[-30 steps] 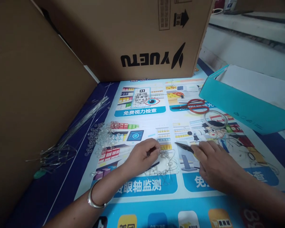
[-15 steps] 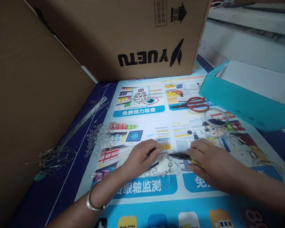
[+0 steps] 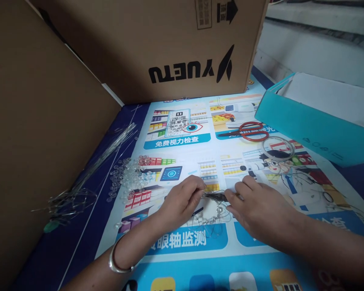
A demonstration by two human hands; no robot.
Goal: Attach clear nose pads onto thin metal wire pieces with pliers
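My left hand [image 3: 182, 201] is closed in a pinch on the upper end of a beaded wire piece [image 3: 220, 209], whose clear beads and thin loops hang over the printed table cover. In my right hand [image 3: 257, 204] is a pair of pliers [image 3: 216, 197] with dark, narrow jaws. The tips of the jaws reach the wire right beside my left fingertips; whether they clamp it I cannot tell. To the left of my left hand lies a loose pile of clear beads [image 3: 130, 176].
Bundled wires [image 3: 109, 149] lie at the left, ending in a tangled wire cluster [image 3: 73, 202]. Red-handled scissors [image 3: 255, 131] and a wire coil [image 3: 278, 148] lie beyond my right hand, near a turquoise box [image 3: 309, 125]. A large cardboard box [image 3: 124, 52] walls the back and left.
My right hand has moved left with the pliers, bringing their jaws up to my left fingertips. My left hand keeps its pinch in nearly the same place.
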